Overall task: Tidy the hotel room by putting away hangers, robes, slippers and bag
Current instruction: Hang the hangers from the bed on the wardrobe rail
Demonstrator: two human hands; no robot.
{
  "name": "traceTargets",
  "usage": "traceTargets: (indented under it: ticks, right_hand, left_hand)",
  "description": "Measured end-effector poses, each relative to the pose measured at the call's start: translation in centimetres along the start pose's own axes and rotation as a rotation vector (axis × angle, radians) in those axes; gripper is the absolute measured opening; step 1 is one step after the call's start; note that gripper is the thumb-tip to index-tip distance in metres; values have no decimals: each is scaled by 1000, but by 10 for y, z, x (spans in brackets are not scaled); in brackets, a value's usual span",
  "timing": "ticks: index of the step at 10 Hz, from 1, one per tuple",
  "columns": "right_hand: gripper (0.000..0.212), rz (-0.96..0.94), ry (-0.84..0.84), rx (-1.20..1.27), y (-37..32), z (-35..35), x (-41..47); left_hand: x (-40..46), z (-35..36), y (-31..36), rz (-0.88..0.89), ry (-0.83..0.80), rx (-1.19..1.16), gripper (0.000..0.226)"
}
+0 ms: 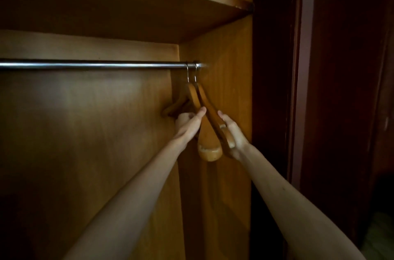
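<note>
**Head view: both hands on hangers at the rod's right end**

Head camera looked up into a wooden wardrobe, where both bare arms reached toward two wooden hangers at the far right end of the rod (96, 65).

The left hand (188, 122) held the left hanger (195, 97) partway down its near arm, thumb laid along the wood pointing up and the other fingers curled behind it. The right hand (231, 132) gripped the right hanger (210, 114) lower, near its rounded end, with fingers wrapped under the wood and the index finger stretched up along its edge. The two hands were close, with the hangers' near arms between them.

Both metal hooks sat on the rod side by side, above and a little left of the hands, just short of the wardrobe's side panel (230, 57). The hangers hung tilted, their near arms slanting down toward the camera. The left hanger's rounded end (210, 153) showed below and between the two wrists. The far arms poked out left of the left hand, toward the back panel (85, 121), dim and hard to separate.

A shelf (128, 10) ran above the rod, well over the hands. Right of the right hand stood a dark door frame (302, 68).
</note>
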State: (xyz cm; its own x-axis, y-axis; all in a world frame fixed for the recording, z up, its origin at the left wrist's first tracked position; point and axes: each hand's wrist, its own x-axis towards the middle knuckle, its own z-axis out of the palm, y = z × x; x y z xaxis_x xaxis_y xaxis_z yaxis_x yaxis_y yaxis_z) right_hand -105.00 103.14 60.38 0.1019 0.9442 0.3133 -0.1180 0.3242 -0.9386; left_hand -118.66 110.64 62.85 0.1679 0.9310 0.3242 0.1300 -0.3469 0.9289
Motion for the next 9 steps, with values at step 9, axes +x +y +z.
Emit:
traceTargets:
  ticks: [9]
  right_hand:
    - [11, 1023, 783, -511, 313, -117, -504]
  left_hand:
    - [-423, 222, -368, -507, -1285, 393, 32]
